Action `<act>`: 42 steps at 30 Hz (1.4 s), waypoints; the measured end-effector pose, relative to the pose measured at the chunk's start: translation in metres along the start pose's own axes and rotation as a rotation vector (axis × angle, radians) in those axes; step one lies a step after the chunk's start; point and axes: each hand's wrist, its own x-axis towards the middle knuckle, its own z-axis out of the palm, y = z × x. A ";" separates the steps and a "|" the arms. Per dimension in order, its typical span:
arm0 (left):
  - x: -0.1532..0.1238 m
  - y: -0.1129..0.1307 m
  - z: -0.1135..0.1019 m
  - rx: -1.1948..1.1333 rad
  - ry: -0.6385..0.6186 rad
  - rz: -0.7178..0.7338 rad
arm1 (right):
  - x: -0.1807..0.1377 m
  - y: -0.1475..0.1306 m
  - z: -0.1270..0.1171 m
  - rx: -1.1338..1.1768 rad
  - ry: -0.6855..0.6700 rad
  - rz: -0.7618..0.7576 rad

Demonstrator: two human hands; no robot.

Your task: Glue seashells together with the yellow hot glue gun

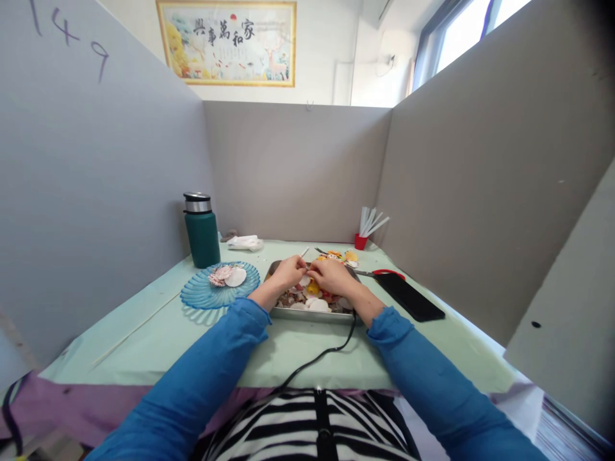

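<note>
A metal tray [314, 315] full of mixed seashells [314, 305] lies in front of me on the table. Above it my left hand [288, 272] is closed, and a thin white stick [304, 252] pokes up from its fingers. Close beside it, my right hand [332, 276] is closed too, its fingertips pinched near the left ones; what they pinch is hidden. On the left, a blue ribbed glass plate [195, 296] bears several shells [234, 276]. Behind the tray lie colourful shell pieces [350, 257], partly hidden by my right hand.
A green bottle [202, 237] stands behind the plate, near a white packet [245, 242]. At the right lie red-handled scissors [390, 274] and a black phone [410, 296]. A red cup [360, 242] holds white sticks. A black cable [319, 354] crosses the table front; grey partitions [298, 169] enclose it.
</note>
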 end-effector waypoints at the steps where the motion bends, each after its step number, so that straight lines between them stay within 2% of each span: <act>1: 0.000 0.000 0.000 0.013 -0.004 0.000 | 0.000 0.000 0.000 0.002 -0.005 0.001; 17: -0.004 0.007 -0.004 -0.012 0.047 0.073 | 0.001 0.000 0.000 -0.018 0.006 0.035; 27: -0.008 0.008 -0.002 0.125 -0.010 0.016 | 0.000 0.000 -0.001 -0.068 -0.092 -0.008; 42: -0.010 0.010 -0.001 0.271 0.043 0.043 | 0.001 0.001 -0.003 -0.139 -0.132 -0.051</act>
